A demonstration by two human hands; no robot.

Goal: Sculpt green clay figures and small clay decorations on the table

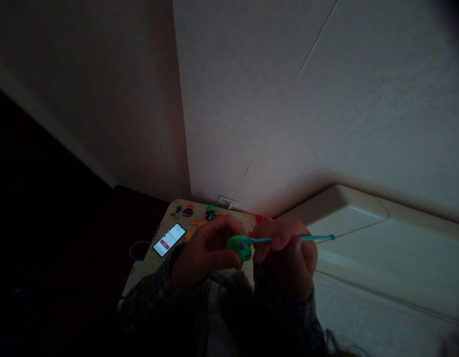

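Note:
My left hand (203, 253) is closed around the side of a small rounded green lump (235, 243) that looks like modelling clay and carries purple spots. Between the fingers of my right hand (289, 250) lies a thin light-blue modelling tool (315, 238), held almost level. Its left tip touches or overlaps the face of the green lump, while its knobbed end sticks out to the right. Both hands are raised over the small table, close together. The dim light hides fine detail on the lump.
Beneath my hands is a light wooden table (149, 263). A lit phone (169, 240) lies on its left part, with a white cable (135, 244) beside it. Several small coloured pieces (188, 212) are scattered at the back. Walls stand behind; a pale padded headboard (363, 213) is at right.

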